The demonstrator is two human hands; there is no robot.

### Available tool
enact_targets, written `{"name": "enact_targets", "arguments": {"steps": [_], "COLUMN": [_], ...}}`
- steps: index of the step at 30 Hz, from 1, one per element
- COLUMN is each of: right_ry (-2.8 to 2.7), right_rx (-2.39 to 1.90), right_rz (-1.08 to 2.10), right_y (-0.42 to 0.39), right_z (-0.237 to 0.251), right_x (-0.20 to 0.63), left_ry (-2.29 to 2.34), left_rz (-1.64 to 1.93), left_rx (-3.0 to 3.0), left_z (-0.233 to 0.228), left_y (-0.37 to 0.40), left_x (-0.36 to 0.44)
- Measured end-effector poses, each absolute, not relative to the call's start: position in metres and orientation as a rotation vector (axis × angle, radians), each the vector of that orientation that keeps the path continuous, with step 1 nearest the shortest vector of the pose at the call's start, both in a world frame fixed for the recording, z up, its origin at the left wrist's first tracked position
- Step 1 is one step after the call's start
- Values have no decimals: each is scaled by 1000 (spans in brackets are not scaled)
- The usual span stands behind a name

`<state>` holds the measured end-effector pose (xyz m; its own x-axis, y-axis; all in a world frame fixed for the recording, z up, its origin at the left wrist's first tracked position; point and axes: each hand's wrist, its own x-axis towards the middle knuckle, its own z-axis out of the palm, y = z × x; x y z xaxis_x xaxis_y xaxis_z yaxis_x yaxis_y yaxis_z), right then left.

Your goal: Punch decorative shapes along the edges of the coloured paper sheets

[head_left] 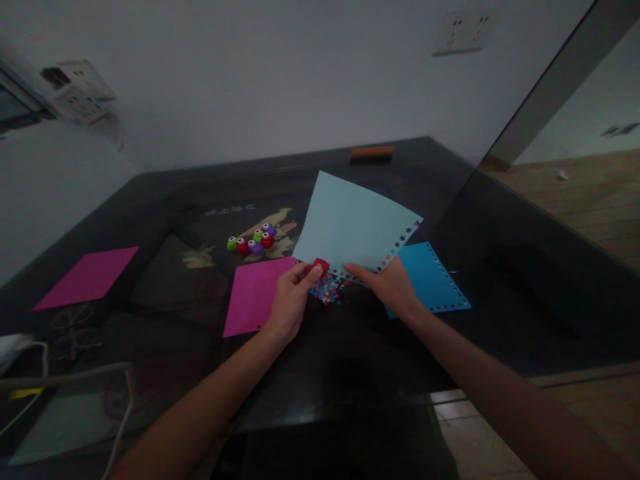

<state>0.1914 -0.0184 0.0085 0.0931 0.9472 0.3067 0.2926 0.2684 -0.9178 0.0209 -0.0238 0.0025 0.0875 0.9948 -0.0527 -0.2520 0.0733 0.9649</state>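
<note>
My left hand [291, 300] grips a small red paper punch [320, 267] clamped onto the near edge of a pale blue sheet [350, 223]. My right hand [387, 285] holds that sheet up by its near edge, tilted above the dark table [500, 267]. The sheet's right edge shows a row of punched holes. Under the punch lies a little heap of coloured paper bits [327, 290].
A magenta sheet [255, 293] lies under my left hand and another magenta sheet [87, 277] at the far left. A bright blue punched sheet [433, 280] lies to the right. Several small coloured punches [253, 241] cluster mid-table. An orange block [371, 152] sits at the back; white cables [60, 383] lie near left.
</note>
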Motion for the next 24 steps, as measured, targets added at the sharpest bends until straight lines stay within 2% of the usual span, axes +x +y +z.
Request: {"name": "enact_targets", "arguments": {"steps": [14, 24], "right_ry": [-1410, -1376], "right_rx": [-1266, -1312], "right_rz": [752, 763], "right_y": [-15, -14], "right_z": [3, 6], "right_x": [194, 195], "left_ry": [973, 1104], "left_rz": [1147, 888], "left_rx": [962, 1231], "left_z": [-2, 12], "left_y": [-20, -15], "left_x": [20, 10]}}
